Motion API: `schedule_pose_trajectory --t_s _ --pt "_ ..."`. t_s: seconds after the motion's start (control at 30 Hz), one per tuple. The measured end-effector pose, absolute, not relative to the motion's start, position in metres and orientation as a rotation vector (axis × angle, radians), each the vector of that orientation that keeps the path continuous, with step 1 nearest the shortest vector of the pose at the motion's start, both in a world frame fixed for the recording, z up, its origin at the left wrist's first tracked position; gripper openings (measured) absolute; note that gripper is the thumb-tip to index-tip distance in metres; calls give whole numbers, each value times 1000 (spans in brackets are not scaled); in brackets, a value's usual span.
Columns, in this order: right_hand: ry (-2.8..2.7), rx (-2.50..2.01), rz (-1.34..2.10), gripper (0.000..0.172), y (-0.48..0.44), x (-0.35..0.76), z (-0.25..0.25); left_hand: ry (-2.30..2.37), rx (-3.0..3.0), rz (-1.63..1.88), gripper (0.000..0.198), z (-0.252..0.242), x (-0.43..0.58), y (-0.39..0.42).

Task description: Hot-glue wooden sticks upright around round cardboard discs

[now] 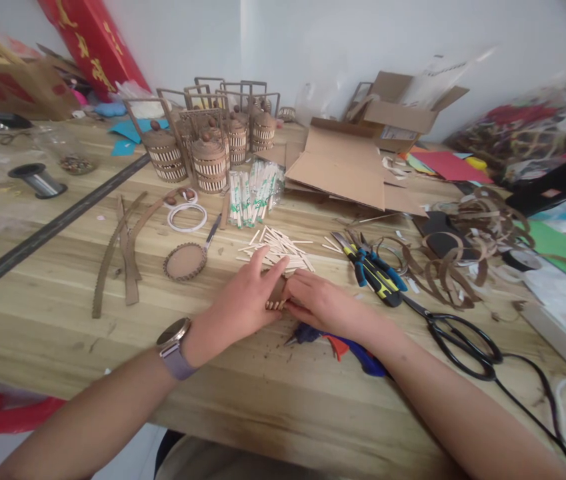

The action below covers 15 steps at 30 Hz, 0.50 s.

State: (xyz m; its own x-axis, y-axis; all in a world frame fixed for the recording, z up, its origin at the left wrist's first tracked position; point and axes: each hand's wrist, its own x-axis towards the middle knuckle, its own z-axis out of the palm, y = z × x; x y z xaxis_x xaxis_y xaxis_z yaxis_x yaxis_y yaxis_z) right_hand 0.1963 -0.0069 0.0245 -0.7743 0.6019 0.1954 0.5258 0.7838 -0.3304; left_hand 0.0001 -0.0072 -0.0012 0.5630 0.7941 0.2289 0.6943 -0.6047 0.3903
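cardboard piece (pixel 277 298) set with a row of short sticks, centre of the frame, low over the wooden table (pixel 63 320); stick ends show along its lower edge; left hand (pixel 240 307) closed on it from the left, fingers laid flat over its top, thumb underneath; right hand (pixel 320 307) grips it from the right, fingers curled narrow, tips meeting the left hand's fingers; watch (pixel 175 345) on the left wrist.

pile of loose sticks (pixel 280 250) just beyond the hands; touching the left fingertips or just clear, cannot tell; pliers (pixel 373 270) with blue and yellow handles right of the pile; black scissors (pixel 463 340) lower right, near the right forearm; blue and red tool (pixel 355 352) partly hidden under the right wrist.

round cardboard disc (pixel 185 261) left of the pile; white ring (pixel 187 217) above it; long cardboard strips (pixel 123 257) further left; cluster of small baskets (pixel 207 160) upper centre; stick packets (pixel 253 193) in front of them; flattened box (pixel 343 160) right of those; curled cardboard scraps (pixel 463 257) at right; wire spool (pixel 37 179) upper left.
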Motion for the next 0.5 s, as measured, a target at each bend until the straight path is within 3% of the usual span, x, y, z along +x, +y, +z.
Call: schedule_pose_trajectory --t_s 0.2,0.3,0.37,0.5 --pt "-2718 -936 373 6 -10 197 32 1231 2533 565 83 0 -1 -7" --pt "-2647 -1031 402 12 -17 204 41 1226 2519 547 83 0 -2 -6" --pt "-2622 -1140 385 3 -24 215 49 1225 2525 524 85 1 -3 -6" --pt "-2753 -1474 427 21 -43 241 64 1208 2504 498 91 3 -5 -4"
